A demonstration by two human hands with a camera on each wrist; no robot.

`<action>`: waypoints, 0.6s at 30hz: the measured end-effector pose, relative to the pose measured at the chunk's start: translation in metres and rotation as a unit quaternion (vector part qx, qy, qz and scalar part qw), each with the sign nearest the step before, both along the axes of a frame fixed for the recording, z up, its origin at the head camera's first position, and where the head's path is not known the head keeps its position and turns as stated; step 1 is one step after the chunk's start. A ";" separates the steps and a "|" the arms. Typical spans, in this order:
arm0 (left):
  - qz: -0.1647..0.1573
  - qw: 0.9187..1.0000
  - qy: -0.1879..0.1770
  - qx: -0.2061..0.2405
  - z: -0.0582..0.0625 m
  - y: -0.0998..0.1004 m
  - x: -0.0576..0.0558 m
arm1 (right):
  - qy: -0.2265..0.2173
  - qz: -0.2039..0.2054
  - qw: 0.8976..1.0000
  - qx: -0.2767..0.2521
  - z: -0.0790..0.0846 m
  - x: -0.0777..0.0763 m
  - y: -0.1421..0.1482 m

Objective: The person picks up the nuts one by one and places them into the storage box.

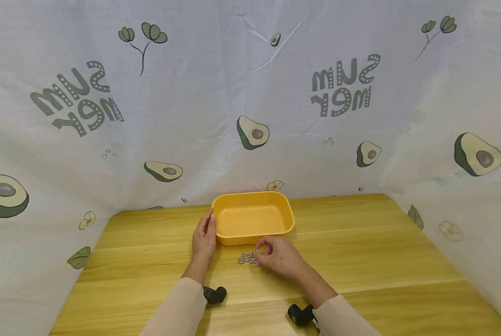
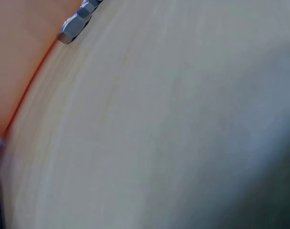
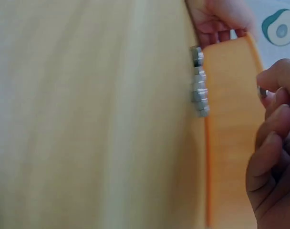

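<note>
1. Metal nuts [image 1: 246, 258] first: they're bunched in a little cluster on the table [image 1: 380, 242], right in front of the long near side of the yellow bin [image 1: 237, 240]. Hex-shaped and silvery, as far as I can make out.

2. Right hand [image 1: 277, 256] has one more, a held nut [image 3: 262, 91] pinched between thumb and index finger, best seen from the right wrist. The other fingers are curled in toward the palm, and from the head camera the hand sits just over the right edge of the cluster.

3. Left hand [image 1: 204, 238] is up against the left end of the bin, fingers laid along the outside and pretty relaxed. They're touching the bin, and I can't see them clamped on anything.

4. Left wrist view is mostly blurry tabletop, with a few of the nuts and a bit of bin wall squeezed into the top left corner.

5. Both arms wear pale sleeves [image 1: 176, 308]. There's a black gadget [image 1: 214, 295] by the left wrist and another black gadget [image 1: 300, 315] by the right one.

6. Backdrop is a white cloth [image 1: 208, 93] with avocados, flowers and a mirrored "summer" print, hanging behind the table.
</note>
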State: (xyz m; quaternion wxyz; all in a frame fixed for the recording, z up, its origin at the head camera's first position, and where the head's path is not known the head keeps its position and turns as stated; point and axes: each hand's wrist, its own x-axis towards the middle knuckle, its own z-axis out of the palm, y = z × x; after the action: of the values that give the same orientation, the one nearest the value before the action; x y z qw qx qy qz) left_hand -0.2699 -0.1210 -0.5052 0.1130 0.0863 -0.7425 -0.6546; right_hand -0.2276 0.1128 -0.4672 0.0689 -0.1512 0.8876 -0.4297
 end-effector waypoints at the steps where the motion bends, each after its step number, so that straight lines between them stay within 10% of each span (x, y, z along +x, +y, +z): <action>1: 0.001 1.000 0.001 -0.002 0.000 0.000 0.000 | 0.003 -0.002 1.000 0.001 0.003 0.000 0.000; 18: 0.006 1.000 0.007 -0.006 -0.004 0.000 -0.001 | 0.072 0.010 0.995 0.062 0.043 -0.028 -0.005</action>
State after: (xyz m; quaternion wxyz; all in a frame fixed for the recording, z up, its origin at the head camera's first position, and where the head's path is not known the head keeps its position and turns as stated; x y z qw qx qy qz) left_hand -0.2712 -0.1208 -0.5089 0.1221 0.0855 -0.7450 -0.6502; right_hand -0.2560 0.1080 -0.4246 0.0190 -0.1863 0.9136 -0.3608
